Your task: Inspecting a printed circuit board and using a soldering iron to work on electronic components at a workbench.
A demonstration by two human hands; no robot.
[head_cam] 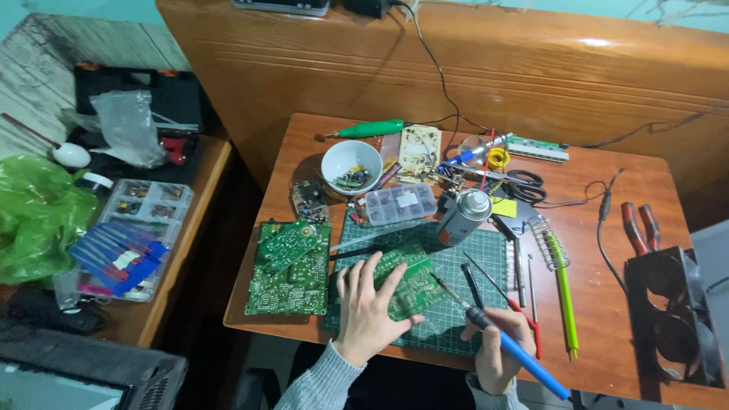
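Pressing down, your left hand [367, 310] lies flat with fingers spread on the small green circuit board [410, 282], which sits on the cutting mat [463, 266] near the tabletop [607, 334] front edge. Your right hand [497, 345] is curled closed around the blue soldering iron [501, 338], tip angled toward the board's right edge. Whether tip meets board is hard to make out; both forearms are cut off below.

Glossy wooden table [607, 197], matt green cutting mat [486, 262], blue plastic-handled soldering iron [507, 343]

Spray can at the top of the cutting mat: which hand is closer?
Right. The right hand, holding the soldering iron, sits below the spray can. The left hand rests on a circuit board, farther down-left.
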